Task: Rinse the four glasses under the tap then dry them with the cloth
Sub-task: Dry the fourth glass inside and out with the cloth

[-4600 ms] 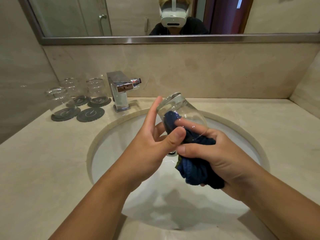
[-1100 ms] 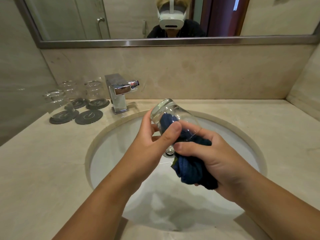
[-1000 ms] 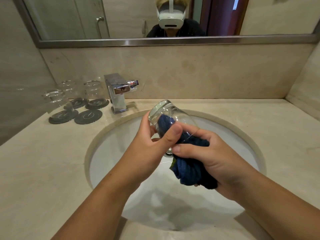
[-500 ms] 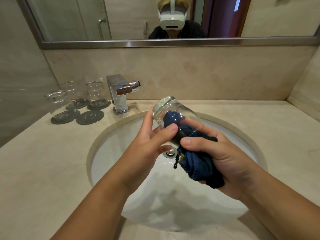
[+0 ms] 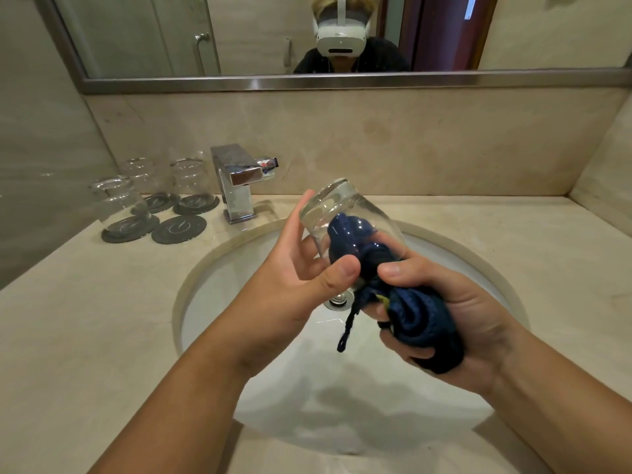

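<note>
Over the white basin (image 5: 219, 289) my left hand (image 5: 301, 271) grips a clear glass (image 5: 333, 210), tilted with its base up and away from me. A dark blue cloth (image 5: 420, 323) is bunched in my right hand (image 5: 451, 313), and one end of it is stuffed inside the glass. A loose thread of the cloth dangles below. Three more clear glasses stand upside down on dark round coasters at the back left: one in front (image 5: 118, 203), two behind (image 5: 145, 179) (image 5: 191, 179). A fourth coaster (image 5: 179, 228) lies bare. The chrome tap (image 5: 236, 183) runs no water.
A beige stone counter (image 5: 85, 319) surrounds the basin, with walls close on the left and far right. A steel-framed mirror (image 5: 342, 82) hangs above the backsplash. The drain plug (image 5: 337, 301) shows under my hands.
The glass has turned a little in my left hand and my thumb has shifted down its side. The cloth has twisted inside, and a thread has come loose below it.
</note>
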`<state>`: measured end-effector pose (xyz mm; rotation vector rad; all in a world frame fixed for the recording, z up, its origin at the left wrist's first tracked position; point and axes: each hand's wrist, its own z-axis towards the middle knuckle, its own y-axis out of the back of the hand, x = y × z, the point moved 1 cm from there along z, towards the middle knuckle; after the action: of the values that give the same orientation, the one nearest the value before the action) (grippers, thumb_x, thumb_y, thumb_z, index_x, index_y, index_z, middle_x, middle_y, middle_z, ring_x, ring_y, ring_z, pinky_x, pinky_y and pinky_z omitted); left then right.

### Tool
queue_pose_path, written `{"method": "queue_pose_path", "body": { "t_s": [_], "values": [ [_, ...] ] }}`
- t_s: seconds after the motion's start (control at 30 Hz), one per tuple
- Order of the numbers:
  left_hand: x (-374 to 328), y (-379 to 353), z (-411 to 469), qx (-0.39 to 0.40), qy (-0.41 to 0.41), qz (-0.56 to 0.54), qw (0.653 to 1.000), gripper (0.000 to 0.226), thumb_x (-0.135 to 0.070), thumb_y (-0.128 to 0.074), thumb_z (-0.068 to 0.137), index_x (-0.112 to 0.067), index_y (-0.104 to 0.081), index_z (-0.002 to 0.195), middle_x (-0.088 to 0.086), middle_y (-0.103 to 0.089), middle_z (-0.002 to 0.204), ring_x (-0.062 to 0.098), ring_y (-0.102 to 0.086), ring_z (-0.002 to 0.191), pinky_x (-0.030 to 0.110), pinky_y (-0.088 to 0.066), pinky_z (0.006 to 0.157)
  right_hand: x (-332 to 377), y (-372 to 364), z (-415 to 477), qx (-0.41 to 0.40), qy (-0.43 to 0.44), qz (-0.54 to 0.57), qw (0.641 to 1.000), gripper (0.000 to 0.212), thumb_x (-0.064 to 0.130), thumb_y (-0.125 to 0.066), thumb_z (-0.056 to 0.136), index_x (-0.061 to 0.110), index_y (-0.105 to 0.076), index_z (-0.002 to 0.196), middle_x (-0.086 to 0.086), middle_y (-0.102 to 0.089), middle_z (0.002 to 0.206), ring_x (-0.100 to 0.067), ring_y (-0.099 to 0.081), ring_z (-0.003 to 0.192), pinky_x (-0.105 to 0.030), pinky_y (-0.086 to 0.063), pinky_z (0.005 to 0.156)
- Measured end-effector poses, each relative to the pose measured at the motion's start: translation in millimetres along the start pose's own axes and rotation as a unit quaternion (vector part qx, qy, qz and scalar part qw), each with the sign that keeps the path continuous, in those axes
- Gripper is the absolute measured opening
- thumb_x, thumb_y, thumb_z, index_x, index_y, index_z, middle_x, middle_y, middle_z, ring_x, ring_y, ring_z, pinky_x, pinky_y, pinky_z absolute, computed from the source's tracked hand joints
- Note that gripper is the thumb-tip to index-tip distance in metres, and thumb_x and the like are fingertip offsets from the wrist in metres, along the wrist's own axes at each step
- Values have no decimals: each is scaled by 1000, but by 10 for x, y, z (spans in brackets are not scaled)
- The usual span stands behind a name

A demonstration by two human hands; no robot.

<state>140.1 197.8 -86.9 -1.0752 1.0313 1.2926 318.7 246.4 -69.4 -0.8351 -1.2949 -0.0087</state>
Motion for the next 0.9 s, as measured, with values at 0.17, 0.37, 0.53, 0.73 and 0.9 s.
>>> {"method": "queue_pose_path", "body": {
  "t_s": [0.17, 0.37, 0.53, 0.73, 0.9],
  "values": [
    [-41, -34, -28, 14, 6, -7, 1000, 69, -23, -71, 94, -24, -40, 156, 3, -70, 139, 24, -64, 134, 48, -49, 115, -32, 45, 22, -33, 4, -43, 999, 59, 16, -84, 65, 31, -78, 122, -4, -77, 100, -17, -59, 68, -22, -45, 48],
    [7, -89, -7, -40, 23, 16, 999, 67, -67, -68, 80, -37, -53, 138, -8, -75, 130, 14, -70, 125, 53, -48, 113, -106, 9, 23, -50, 8, -99, 994, 57, 23, -82, 72, 37, -75, 127, -24, -64, 138, -45, -62, 120, -57, -25, 94],
    [-16, -38, -25, -21, 26, -12, 999, 59, -48, -77, 90, -26, -55, 140, 3, -73, 134, 23, -68, 129, 51, -52, 111, -128, -30, 14, -1, 9, -18, 1000, 68, 29, -93, 66, 38, -74, 130, -9, -72, 131, -47, -63, 129, -46, -32, 89],
    [-45, -50, -28, 8, -16, -25, 1000, 59, -27, -75, 98, -17, -49, 150, 9, -70, 139, 26, -65, 133, 40, -54, 107, -65, 33, 11, 52, 11, 44, 998, 57, 23, -86, 75, 36, -73, 129, 1, -76, 100, -9, -63, 67, -19, -47, 41],
    [-33, -47, -16, 10, -17, -63, 998, 77, -18, -67, 95, -29, -31, 163, 13, -65, 147, 26, -62, 138, 37, -52, 112, -65, 63, 26, 48, 25, 40, 998, 54, 23, -86, 73, 36, -76, 125, 1, -76, 104, -9, -62, 66, -19, -44, 39]
  ]
}}
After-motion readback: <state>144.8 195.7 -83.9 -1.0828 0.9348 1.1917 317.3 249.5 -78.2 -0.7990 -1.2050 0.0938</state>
